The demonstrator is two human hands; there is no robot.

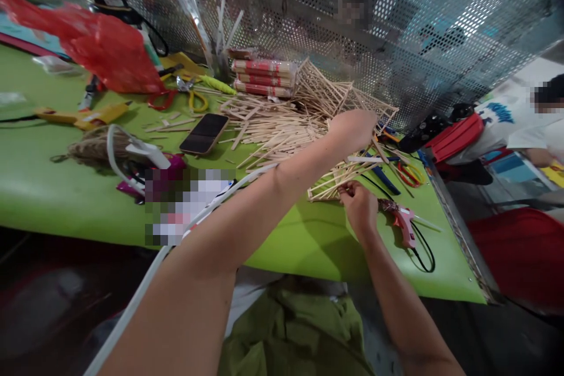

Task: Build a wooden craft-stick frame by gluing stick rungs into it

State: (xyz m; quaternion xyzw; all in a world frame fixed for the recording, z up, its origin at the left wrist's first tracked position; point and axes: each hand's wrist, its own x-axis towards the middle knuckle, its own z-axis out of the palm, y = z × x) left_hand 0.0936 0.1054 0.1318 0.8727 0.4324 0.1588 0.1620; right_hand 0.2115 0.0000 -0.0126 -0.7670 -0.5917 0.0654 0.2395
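My left hand [356, 128] reaches across the pile of wooden sticks [282, 129], at its right end beside a lattice structure of sticks [324, 85]. Its fingers point away from me and are hidden behind the hand, so what they touch does not show. Closer to me, my right hand [360, 204] has thumb and fingers pinched on the near edge of a small frame of thin wooden sticks [328, 183]. This frame lies on the green table. Just right of that hand rests a pink glue gun [406, 226] with a black cord.
A phone [205, 134], a yellow glue gun [103, 116], twine [90, 150] and yellow-handled scissors [198, 101] lie to the left. Packs of sticks [264, 77] stand before a perforated metal panel [282, 12]. A white cable [220, 200] runs under my left arm. Another person [520, 111] is at right.
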